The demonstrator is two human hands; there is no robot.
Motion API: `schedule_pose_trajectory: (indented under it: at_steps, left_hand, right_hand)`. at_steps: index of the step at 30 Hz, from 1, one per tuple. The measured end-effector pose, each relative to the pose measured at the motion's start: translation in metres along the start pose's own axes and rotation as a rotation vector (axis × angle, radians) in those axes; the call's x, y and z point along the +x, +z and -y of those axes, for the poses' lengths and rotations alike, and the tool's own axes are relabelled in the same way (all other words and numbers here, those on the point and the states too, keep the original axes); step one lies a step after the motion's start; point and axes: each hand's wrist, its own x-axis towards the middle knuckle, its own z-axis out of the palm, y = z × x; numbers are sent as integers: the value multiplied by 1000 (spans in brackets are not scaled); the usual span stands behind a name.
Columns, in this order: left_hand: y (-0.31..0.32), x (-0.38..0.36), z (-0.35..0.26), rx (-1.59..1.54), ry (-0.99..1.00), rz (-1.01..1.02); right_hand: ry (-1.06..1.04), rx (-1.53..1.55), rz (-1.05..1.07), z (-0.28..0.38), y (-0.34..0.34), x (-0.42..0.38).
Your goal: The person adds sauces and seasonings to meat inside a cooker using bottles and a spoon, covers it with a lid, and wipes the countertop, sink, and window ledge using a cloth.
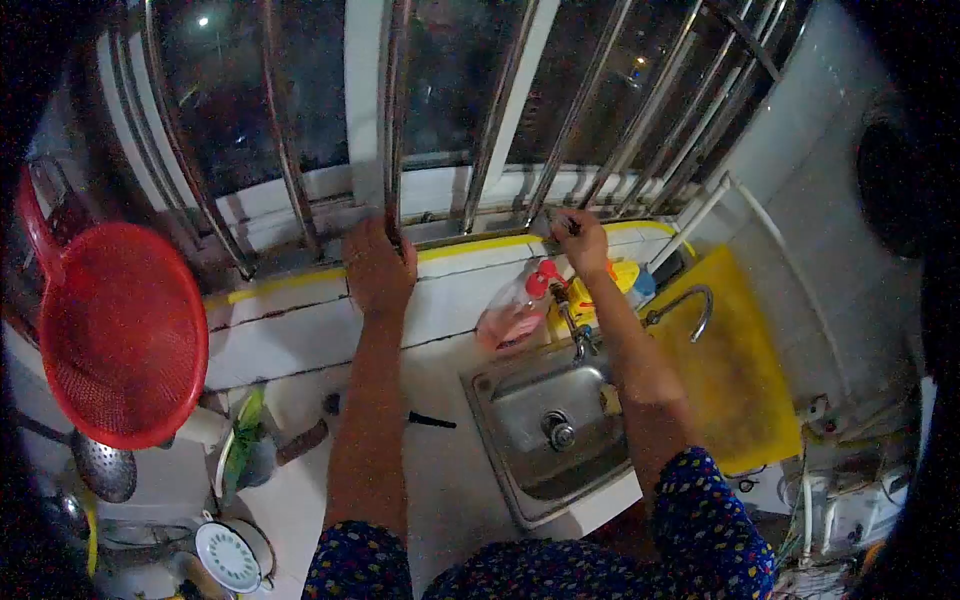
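My left hand [380,266] is closed around the foot of an upright metal window bar [397,130], just above the tiled ledge [290,305]. Further right along the sill, my right hand [582,243] has its fingers pressed together beside the foot of another bar [575,120]. A small dark shape shows at those fingertips, and I cannot tell what it is. Below my right hand stand a clear pump bottle [515,318] with a red top and a yellow bottle [615,288]. Yellow edging [480,247] runs along the ledge under both hands.
A steel sink [500,425] with a tap [585,345] lies below my right forearm. Beside it is a stained yellow board [745,370]. At left hangs a red strainer [125,335], above a slotted ladle [105,470] and a white enamel pot [232,555]. A black strip [432,420] lies on the counter.
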Motion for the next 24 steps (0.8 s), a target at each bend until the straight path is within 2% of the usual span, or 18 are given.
schedule_pose_trajectory:
  at_steps: [1,3,5,7,8,9,10,11,12,13,14,15,16,18,20,24]
  left_hand:
    - [-1,-2,2,0,14,-2]
    - [0,-3,3,-151,37,161]
    - [14,-11,11,-134,88,184]
    - [14,-10,5,-113,127,193]
    - [13,-12,0,-56,322,293]
    - [10,-9,-9,4,519,390]
    - [4,-2,-22,3,522,385]
    - [-1,2,-40,-200,458,300]
    - [-2,8,-55,-403,390,206]
    - [3,12,-66,-408,388,200]
    - [7,15,-76,-406,264,188]
    - [11,15,-82,-404,140,175]
    - [14,14,-85,-413,137,174]
    - [21,14,-91,-389,-38,337]
    - [26,10,-93,-362,-28,321]
    - [25,11,-92,-322,-9,317]
  right_hand:
    - [-25,104,-82,9,8,-1]
    - [-67,119,-83,12,18,2]
    - [-103,131,-73,3,20,0]
    - [-99,-158,1,-8,21,4]
    - [-209,-237,-32,-14,21,10]
    - [-206,-238,-43,-7,15,14]
    - [-99,-313,20,10,5,17]
    - [10,-387,90,19,0,18]
    - [8,-389,86,10,7,22]
    - [-67,-452,57,-3,15,28]
    - [-140,-516,34,-17,21,30]
    - [-141,-525,35,-17,20,31]
    - [-80,-485,81,-16,20,31]
    - [-26,-455,124,-14,19,30]
    - [-232,-310,97,-14,17,14]
    - [-259,-152,85,-4,-7,-14]
